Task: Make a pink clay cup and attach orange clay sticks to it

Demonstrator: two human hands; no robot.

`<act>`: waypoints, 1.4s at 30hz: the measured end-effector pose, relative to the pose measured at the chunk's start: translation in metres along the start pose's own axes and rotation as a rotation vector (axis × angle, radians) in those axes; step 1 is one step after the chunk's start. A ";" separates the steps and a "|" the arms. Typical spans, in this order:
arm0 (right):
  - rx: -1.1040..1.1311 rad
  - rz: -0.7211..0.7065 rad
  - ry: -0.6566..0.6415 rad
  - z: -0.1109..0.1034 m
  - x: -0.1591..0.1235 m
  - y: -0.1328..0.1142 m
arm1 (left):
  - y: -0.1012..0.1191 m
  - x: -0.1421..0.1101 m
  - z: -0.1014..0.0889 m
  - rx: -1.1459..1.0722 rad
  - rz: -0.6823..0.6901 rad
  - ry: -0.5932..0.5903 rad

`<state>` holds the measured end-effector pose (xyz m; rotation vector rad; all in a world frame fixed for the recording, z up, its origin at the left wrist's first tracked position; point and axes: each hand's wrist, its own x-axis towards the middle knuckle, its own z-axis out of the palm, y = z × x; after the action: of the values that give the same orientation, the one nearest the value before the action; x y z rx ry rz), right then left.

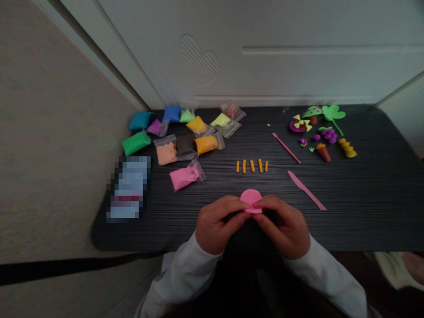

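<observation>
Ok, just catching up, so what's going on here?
A person is pinching a pink piece of clay between the fingers of the left hand and right hand, near the table's front edge. Just beyond it, five orange strips lie in a row. A pink stick and pink knife lie to the right, with small colourful models farther back. Bags of coloured clay are on the left.

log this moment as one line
left hand: pinches pink clay | right hand: pinches pink clay | orange strips: on table, beyond hands
</observation>
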<state>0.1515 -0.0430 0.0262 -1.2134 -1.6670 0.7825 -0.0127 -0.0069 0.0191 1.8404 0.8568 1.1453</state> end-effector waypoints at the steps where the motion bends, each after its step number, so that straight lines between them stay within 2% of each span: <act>1: 0.001 -0.004 -0.001 0.000 0.001 0.000 | 0.000 0.000 0.000 -0.001 0.003 -0.002; 10: 0.014 -0.004 0.010 -0.001 0.002 -0.002 | -0.001 -0.001 0.001 -0.031 -0.022 -0.014; 14: -0.007 -0.040 0.018 0.000 0.000 0.000 | -0.002 -0.003 0.002 -0.018 -0.016 0.060; 21: -0.042 -0.049 0.029 -0.001 0.001 0.002 | -0.005 -0.008 0.007 -0.093 -0.127 0.219; 27: -0.052 -0.070 0.070 0.000 0.001 0.002 | -0.002 -0.004 0.009 -0.157 -0.137 0.275; 34: -0.048 -0.055 0.049 0.000 0.000 0.002 | 0.005 0.002 0.008 -0.203 -0.125 0.329; 36: -0.007 -0.031 0.073 0.002 -0.002 0.004 | 0.005 0.002 0.008 -0.219 -0.118 0.332; 40: 0.118 0.095 0.204 0.007 -0.006 0.009 | 0.005 0.001 0.008 -0.238 -0.113 0.331; 42: 0.136 0.142 0.191 0.007 -0.007 0.010 | 0.006 0.002 0.008 -0.241 -0.112 0.326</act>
<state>0.1490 -0.0463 0.0129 -1.2789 -1.3628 0.8250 -0.0041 -0.0101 0.0226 1.4149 0.9437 1.4324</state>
